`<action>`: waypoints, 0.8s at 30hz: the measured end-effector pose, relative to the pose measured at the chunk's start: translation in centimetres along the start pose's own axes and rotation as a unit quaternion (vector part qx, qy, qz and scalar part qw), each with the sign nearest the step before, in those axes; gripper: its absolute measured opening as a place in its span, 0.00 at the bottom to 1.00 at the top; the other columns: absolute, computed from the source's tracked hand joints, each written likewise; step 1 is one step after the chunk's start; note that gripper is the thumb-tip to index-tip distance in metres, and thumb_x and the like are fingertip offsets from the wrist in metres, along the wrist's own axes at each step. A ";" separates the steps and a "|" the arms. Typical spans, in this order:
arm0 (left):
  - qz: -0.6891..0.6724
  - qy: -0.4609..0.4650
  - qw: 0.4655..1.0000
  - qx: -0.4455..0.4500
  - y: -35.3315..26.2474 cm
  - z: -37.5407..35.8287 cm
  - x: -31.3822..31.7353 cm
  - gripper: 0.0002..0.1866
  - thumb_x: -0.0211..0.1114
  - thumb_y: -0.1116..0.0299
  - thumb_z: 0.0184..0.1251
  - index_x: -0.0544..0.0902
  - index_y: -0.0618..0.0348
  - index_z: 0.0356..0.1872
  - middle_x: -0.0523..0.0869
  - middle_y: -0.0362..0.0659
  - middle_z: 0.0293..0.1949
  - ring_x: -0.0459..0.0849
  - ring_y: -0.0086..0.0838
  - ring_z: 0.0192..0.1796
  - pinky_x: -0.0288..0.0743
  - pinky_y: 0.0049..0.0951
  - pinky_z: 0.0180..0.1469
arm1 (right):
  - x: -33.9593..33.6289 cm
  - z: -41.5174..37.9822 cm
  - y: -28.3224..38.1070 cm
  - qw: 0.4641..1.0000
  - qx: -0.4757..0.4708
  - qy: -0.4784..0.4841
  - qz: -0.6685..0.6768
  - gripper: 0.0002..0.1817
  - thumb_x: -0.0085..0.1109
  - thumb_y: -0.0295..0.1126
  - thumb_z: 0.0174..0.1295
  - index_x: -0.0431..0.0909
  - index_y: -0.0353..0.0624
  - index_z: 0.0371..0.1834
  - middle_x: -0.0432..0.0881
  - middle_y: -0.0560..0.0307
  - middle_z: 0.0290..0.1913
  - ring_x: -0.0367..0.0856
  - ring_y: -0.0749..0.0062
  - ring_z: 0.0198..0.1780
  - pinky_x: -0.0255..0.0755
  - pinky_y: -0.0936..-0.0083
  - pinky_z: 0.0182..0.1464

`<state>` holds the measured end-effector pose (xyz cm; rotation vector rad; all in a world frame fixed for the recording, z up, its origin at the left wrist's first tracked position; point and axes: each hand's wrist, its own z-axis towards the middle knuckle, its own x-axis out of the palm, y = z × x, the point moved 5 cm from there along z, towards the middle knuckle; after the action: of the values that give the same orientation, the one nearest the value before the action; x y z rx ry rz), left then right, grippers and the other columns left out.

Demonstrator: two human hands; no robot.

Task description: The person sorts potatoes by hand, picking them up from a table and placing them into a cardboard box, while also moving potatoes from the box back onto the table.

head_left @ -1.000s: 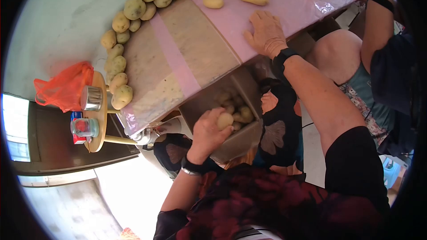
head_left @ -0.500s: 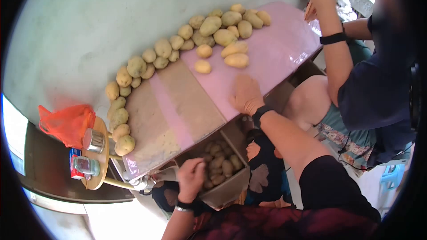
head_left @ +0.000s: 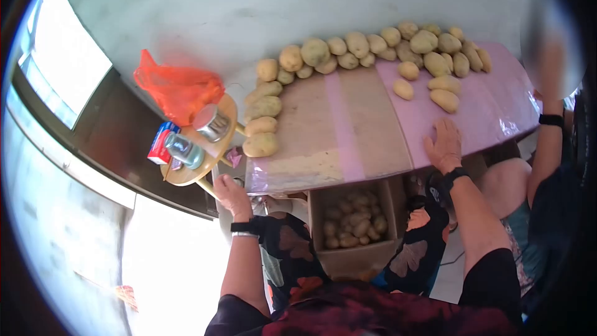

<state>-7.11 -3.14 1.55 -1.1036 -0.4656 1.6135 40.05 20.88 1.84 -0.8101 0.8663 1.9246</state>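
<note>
My right hand [head_left: 444,145] rests on the pink part of the covered table [head_left: 367,124], fingers stretched forward and nothing in them. Just beyond it lie a few loose potatoes [head_left: 445,100]. At the table's near left corner is my left hand [head_left: 231,196], empty, its fingers extended close to the round wooden stool [head_left: 229,115]. Between my legs stands an open cardboard box [head_left: 354,266] with many small potatoes [head_left: 356,219] inside, under the table's front edge. A long row of potatoes [head_left: 315,53] lines the table's back and left edges.
On the stool sit an orange plastic bag [head_left: 177,87], a metal tin [head_left: 211,122], a glass jar [head_left: 185,151] and a red-and-blue box [head_left: 163,143]. Another person's arm [head_left: 547,155] reaches in on the right. A wall rises behind the table.
The view has swung left, bringing the stool closer to the middle. My left hand has moved from the potato box to the table's left corner. My right hand has flattened on the table.
</note>
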 end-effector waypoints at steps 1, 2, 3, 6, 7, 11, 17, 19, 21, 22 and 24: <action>0.064 0.038 0.997 -0.005 1.0 0.4 1.1 0.11 0.50 0.68 0.65 0.76 0.66 0.32 0.79 0.54 0.31 0.79 0.45 0.37 0.69 0.43 0.37 | 0.2 -0.1 -0.6 1.000 -0.011 -0.006 0.009 0.19 0.60 0.37 0.44 0.71 0.43 0.39 0.72 0.49 0.43 0.69 0.52 0.49 0.61 0.56 0.50; 0.204 0.048 0.969 0.131 3.5 0.8 2.9 0.11 0.50 0.67 0.64 0.76 0.64 0.30 0.79 0.55 0.30 0.80 0.49 0.36 0.71 0.46 0.36 | 0.6 -0.3 -1.1 1.000 -0.015 -0.011 0.007 0.19 0.60 0.37 0.44 0.71 0.43 0.39 0.72 0.49 0.43 0.68 0.52 0.49 0.61 0.56 0.51; 0.319 0.073 0.927 0.183 2.3 0.2 3.5 0.11 0.48 0.67 0.65 0.76 0.61 0.30 0.79 0.56 0.29 0.81 0.49 0.34 0.73 0.47 0.38 | 1.1 -0.3 -0.9 1.000 -0.018 -0.017 0.005 0.20 0.60 0.37 0.43 0.70 0.43 0.40 0.72 0.49 0.43 0.68 0.53 0.50 0.61 0.56 0.51; 0.400 0.213 0.878 0.154 2.8 0.3 5.9 0.09 0.47 0.70 0.63 0.76 0.59 0.33 0.81 0.54 0.31 0.83 0.45 0.36 0.76 0.44 0.38 | 0.0 0.0 0.3 0.999 -0.022 -0.044 0.012 0.16 0.59 0.37 0.42 0.70 0.43 0.34 0.72 0.48 0.37 0.70 0.51 0.44 0.62 0.55 0.44; 0.425 0.236 0.864 0.128 2.4 -0.1 6.6 0.08 0.48 0.71 0.61 0.76 0.60 0.33 0.81 0.54 0.31 0.82 0.46 0.35 0.76 0.43 0.38 | 0.2 0.2 0.2 0.999 -0.021 -0.045 0.001 0.16 0.59 0.37 0.42 0.70 0.43 0.34 0.72 0.48 0.37 0.70 0.51 0.44 0.62 0.55 0.44; 0.329 0.224 0.888 0.232 4.3 -0.1 7.3 0.05 0.52 0.74 0.55 0.75 0.61 0.30 0.80 0.51 0.30 0.81 0.45 0.32 0.73 0.43 0.32 | 0.2 0.1 0.1 0.993 -0.075 -0.086 0.028 0.12 0.57 0.35 0.40 0.67 0.42 0.24 0.69 0.46 0.27 0.69 0.46 0.33 0.61 0.53 0.34; 0.217 0.180 0.959 -0.012 1.8 0.1 5.5 0.28 0.38 0.55 0.71 0.80 0.70 0.32 0.82 0.63 0.33 0.80 0.58 0.40 0.71 0.53 0.44 | -0.2 -0.2 0.0 0.999 -0.017 -0.017 -0.021 0.17 0.59 0.41 0.44 0.71 0.43 0.35 0.72 0.48 0.40 0.70 0.52 0.47 0.62 0.56 0.47; 0.204 0.199 0.956 -0.061 0.5 0.0 5.1 0.32 0.35 0.51 0.71 0.81 0.73 0.36 0.81 0.66 0.37 0.78 0.61 0.43 0.68 0.55 0.48 | -0.3 -0.1 0.1 1.000 -0.006 0.004 -0.024 0.19 0.58 0.41 0.45 0.71 0.43 0.37 0.72 0.49 0.42 0.69 0.53 0.49 0.62 0.58 0.49; 0.210 0.201 0.954 -0.077 0.6 -0.1 5.1 0.32 0.36 0.51 0.71 0.81 0.72 0.35 0.81 0.66 0.36 0.78 0.60 0.43 0.68 0.54 0.48 | -0.3 -0.1 0.3 0.999 -0.003 0.009 -0.031 0.19 0.58 0.41 0.45 0.71 0.42 0.38 0.72 0.49 0.43 0.69 0.54 0.51 0.61 0.59 0.51; 0.221 0.200 0.952 -0.069 0.5 -0.1 5.1 0.33 0.36 0.50 0.71 0.82 0.71 0.33 0.81 0.65 0.35 0.79 0.60 0.42 0.69 0.54 0.46 | -0.3 0.0 0.4 0.999 -0.008 0.010 -0.034 0.19 0.58 0.41 0.45 0.71 0.42 0.38 0.72 0.49 0.43 0.69 0.54 0.51 0.61 0.59 0.51; 0.228 0.201 0.950 -0.074 0.8 -0.2 5.2 0.33 0.37 0.50 0.71 0.82 0.70 0.32 0.82 0.64 0.34 0.80 0.59 0.40 0.70 0.53 0.45 | -0.2 0.2 0.4 0.999 -0.016 0.023 -0.035 0.19 0.58 0.41 0.47 0.71 0.41 0.39 0.72 0.48 0.42 0.70 0.53 0.49 0.62 0.58 0.50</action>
<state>-7.35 1.26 -1.28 -1.7045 -0.0573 1.6967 39.70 20.76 2.21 -0.8960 0.8266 1.8678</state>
